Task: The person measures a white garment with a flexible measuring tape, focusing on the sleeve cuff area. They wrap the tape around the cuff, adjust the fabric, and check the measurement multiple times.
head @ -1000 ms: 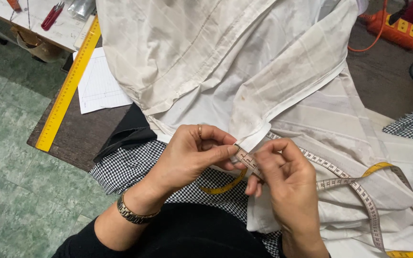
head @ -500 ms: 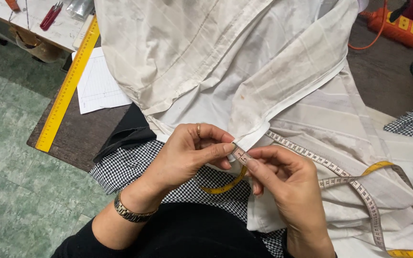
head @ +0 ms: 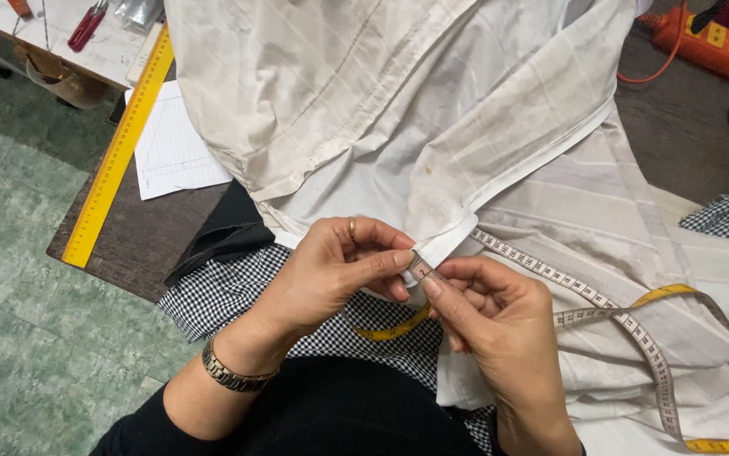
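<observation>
White striped garment (head: 432, 110), stained, creased, measuring tape (head: 601, 308) across hem

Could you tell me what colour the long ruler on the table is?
The ruler is yellow, clearest in the head view.

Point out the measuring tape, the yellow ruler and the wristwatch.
measuring tape (head: 626, 325): head view, on the strip lying across the white cloth.
yellow ruler (head: 119, 152): head view, middle of its length.
wristwatch (head: 231, 376): head view, band on the left wrist.
</observation>
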